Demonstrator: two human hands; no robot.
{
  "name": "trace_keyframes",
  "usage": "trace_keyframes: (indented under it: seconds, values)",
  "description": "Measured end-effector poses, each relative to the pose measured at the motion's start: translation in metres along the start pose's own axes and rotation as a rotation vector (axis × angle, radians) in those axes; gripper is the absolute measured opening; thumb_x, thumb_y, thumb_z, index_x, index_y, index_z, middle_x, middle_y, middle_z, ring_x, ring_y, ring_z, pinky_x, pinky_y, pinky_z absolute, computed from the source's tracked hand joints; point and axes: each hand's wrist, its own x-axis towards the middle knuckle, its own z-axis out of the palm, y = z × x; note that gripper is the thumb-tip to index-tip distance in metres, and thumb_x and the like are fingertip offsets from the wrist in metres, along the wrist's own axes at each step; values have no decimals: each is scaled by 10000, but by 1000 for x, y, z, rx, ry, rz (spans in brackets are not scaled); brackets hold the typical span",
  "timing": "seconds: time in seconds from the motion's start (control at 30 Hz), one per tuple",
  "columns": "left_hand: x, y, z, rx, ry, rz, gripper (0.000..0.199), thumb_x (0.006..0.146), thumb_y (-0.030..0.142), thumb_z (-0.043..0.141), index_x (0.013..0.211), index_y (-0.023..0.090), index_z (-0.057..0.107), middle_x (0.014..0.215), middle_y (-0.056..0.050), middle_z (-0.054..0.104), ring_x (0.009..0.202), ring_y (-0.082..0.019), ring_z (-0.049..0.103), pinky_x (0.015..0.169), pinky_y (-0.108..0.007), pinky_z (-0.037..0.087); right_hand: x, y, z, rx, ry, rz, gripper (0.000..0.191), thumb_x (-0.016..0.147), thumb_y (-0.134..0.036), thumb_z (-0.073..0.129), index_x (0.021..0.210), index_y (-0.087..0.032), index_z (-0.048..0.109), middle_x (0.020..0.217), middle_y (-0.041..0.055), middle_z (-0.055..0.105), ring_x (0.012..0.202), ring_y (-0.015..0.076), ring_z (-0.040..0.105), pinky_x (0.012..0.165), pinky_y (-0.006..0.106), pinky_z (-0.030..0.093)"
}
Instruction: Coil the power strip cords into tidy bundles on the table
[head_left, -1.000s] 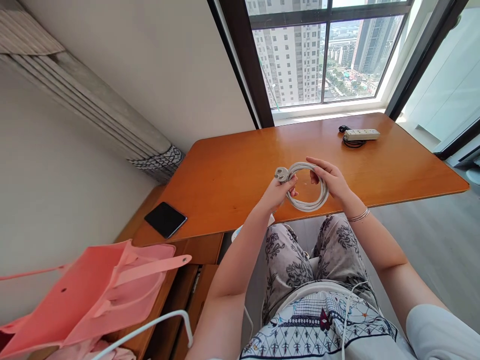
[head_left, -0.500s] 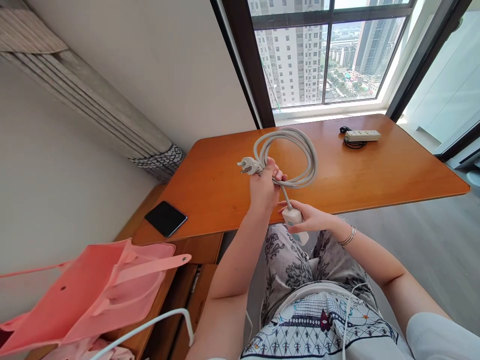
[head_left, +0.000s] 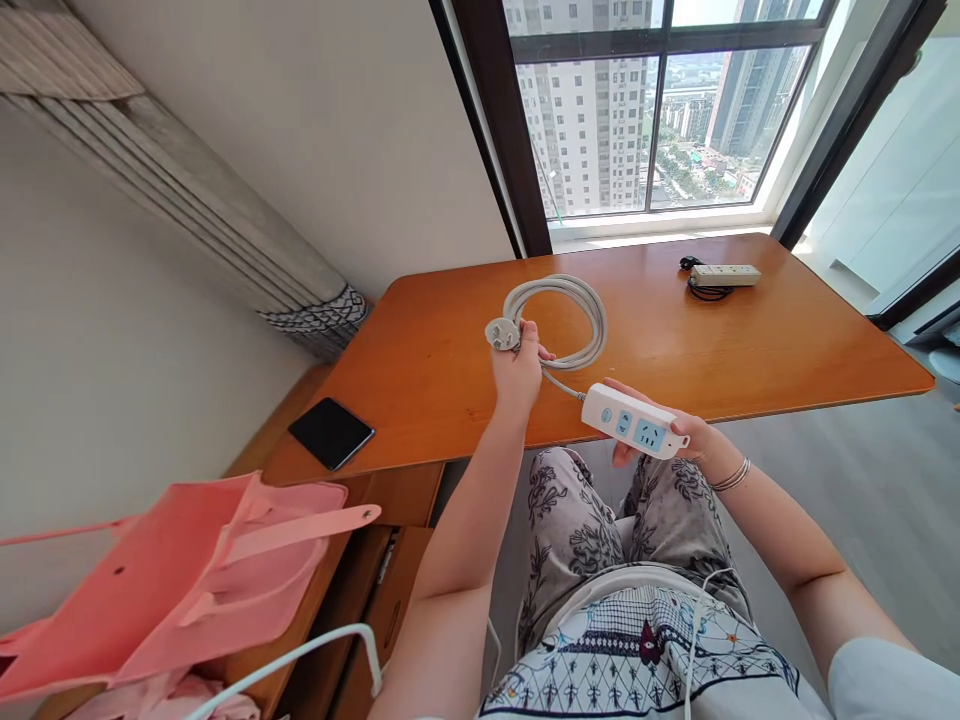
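My left hand point(head_left: 519, 365) is closed around a coiled white cable point(head_left: 596, 325), held up over the table. The plug point(head_left: 502, 335) at the cable's end sticks out beside my left thumb, prongs facing me. In my right hand point(head_left: 694, 440) lies a white power strip point(head_left: 634, 420), its socket face with blue panels turned up toward me. The thumb rests on the strip's end and the fingers pass beneath it. A short stretch of cable links the strip to the coil.
On the orange wooden table point(head_left: 442, 370) lie a black phone point(head_left: 331, 433) at the left and another power strip point(head_left: 724, 275) with a black cord at the far right. A pink bag point(head_left: 187, 580) stands at the lower left. A window point(head_left: 660, 130) is behind the table.
My right hand has moved right and turned the power strip so its sockets face up. My left hand has rotated the plug toward me, and the coil has shifted slightly left.
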Motion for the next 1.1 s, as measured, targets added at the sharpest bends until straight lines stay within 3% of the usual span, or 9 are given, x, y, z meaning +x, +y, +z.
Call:
trace_keyframes:
  seconds: [0.1,0.17,0.33,0.47,0.57,0.67,0.8,0.93,1.1]
  values:
    - [-1,-3,0,24,-2,-9,243,837,390,705,805,237,518,493,89,511,425,-124,545,544,-270,505,-2,1,-4,-40,30,-56,1253,506,-904,705,1524,-240,397,1290,202,654,1028,345,717,905,541,542]
    - [-3,-3,2,40,-17,-40,252,836,402,701,808,240,510,484,92,504,428,-131,555,545,-274,501,0,-1,-9,-100,116,-175,1188,511,-986,614,1437,-254,478,1221,172,650,1035,325,695,895,527,541]
    - [-20,-8,12,94,-135,-143,262,836,414,696,810,242,499,466,96,494,443,-146,580,537,-281,485,22,-9,-18,-424,535,-409,746,709,-655,815,1319,-323,542,1071,48,625,967,218,631,929,409,536]
    - [-34,-16,19,151,-211,-196,247,845,405,694,819,234,518,464,94,503,460,-145,600,540,-273,472,37,-8,-20,-688,801,-483,435,864,-608,656,1125,-260,654,1094,75,602,1048,254,575,983,439,519]
    - [-41,-19,22,108,-281,-242,304,821,441,727,815,228,510,491,96,507,463,-134,595,540,-272,480,41,-2,-22,-837,973,-583,374,896,-562,577,1039,-234,688,1254,112,547,1265,302,494,1138,489,422]
    - [-44,-18,24,8,-368,-306,381,770,484,779,827,223,507,517,110,483,462,-117,567,554,-281,517,43,2,-23,-779,952,-639,433,930,-532,498,1239,-254,620,1371,117,530,1356,296,462,1166,503,405]
    - [-43,-15,21,-43,-423,-389,435,739,515,815,819,217,509,526,120,443,456,-90,517,553,-276,529,45,2,-22,-650,860,-548,553,949,-525,464,1446,-284,439,1346,99,603,1215,258,592,1013,450,537]
    - [-40,-17,17,15,-433,-404,483,708,552,837,805,219,500,516,122,419,452,-84,495,526,-258,500,43,1,-26,-585,777,-432,531,868,-547,620,1301,-248,546,1227,84,694,1147,261,644,984,431,567]
    - [-38,-26,13,109,-419,-364,463,737,579,802,843,211,540,502,102,447,436,-100,494,483,-257,446,39,9,-29,-484,779,-392,584,701,-561,837,1113,-234,583,1107,70,736,1032,254,684,947,453,592]
